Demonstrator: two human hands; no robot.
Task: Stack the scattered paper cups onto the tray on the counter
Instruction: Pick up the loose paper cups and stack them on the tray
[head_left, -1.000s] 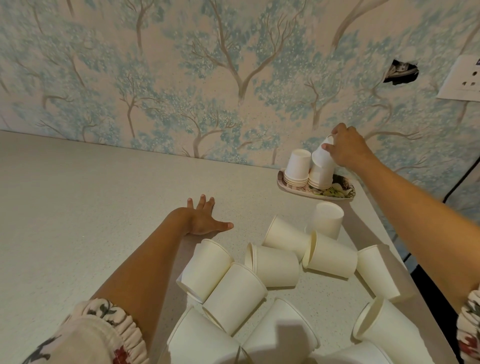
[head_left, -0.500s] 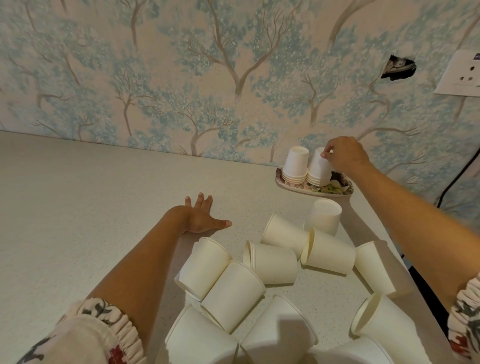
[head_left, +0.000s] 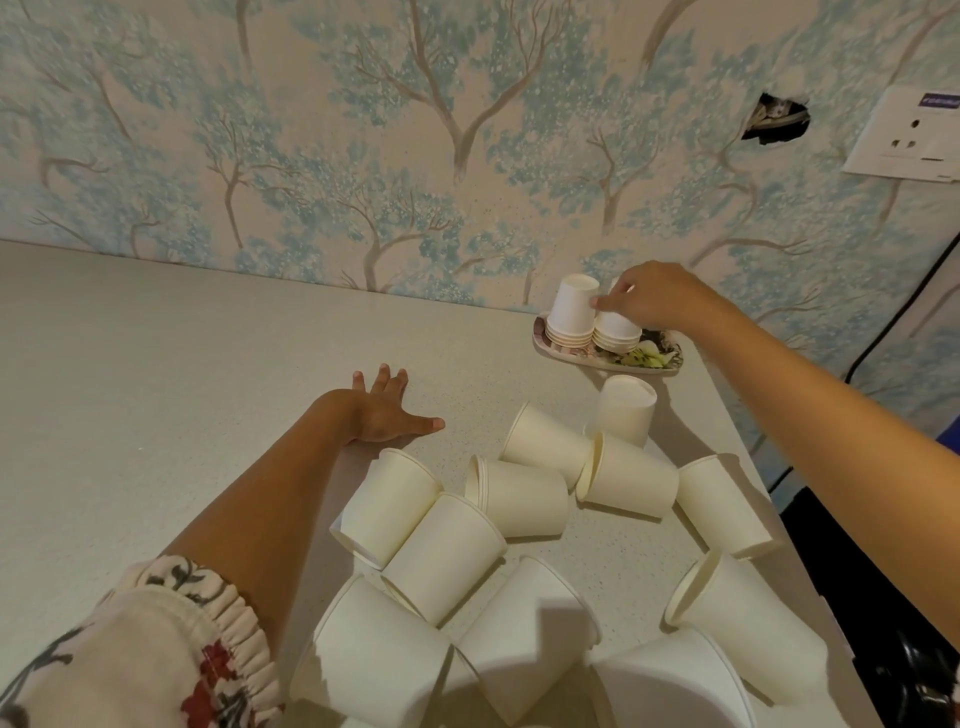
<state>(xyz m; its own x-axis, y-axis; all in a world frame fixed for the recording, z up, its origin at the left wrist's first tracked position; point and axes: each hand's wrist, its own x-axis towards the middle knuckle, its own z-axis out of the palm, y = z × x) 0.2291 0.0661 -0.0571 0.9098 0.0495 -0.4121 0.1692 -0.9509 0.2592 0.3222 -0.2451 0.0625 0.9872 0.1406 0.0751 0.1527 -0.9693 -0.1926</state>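
A small floral tray (head_left: 563, 354) sits at the back right of the counter against the wall. Two upside-down stacks of white paper cups stand on it: the left stack (head_left: 570, 313) and the right stack (head_left: 616, 330). My right hand (head_left: 650, 301) rests on top of the right stack, fingers closed around its top cup. Several loose paper cups (head_left: 519, 496) lie on their sides across the near counter, and one cup (head_left: 626, 409) stands upside down just in front of the tray. My left hand (head_left: 387, 410) lies flat on the counter, fingers spread, holding nothing.
The speckled counter (head_left: 156, 389) stretches away to the left. Its right edge (head_left: 748, 447) runs close beside the cups. Tree-patterned wallpaper (head_left: 415, 156) backs the counter, with a wall socket (head_left: 909, 135) and a dark hole (head_left: 776, 122) at upper right.
My right hand has lowered the tilted cup down onto the right stack on the tray, so it now sits nested and upright. My left hand has stayed flat on the counter.
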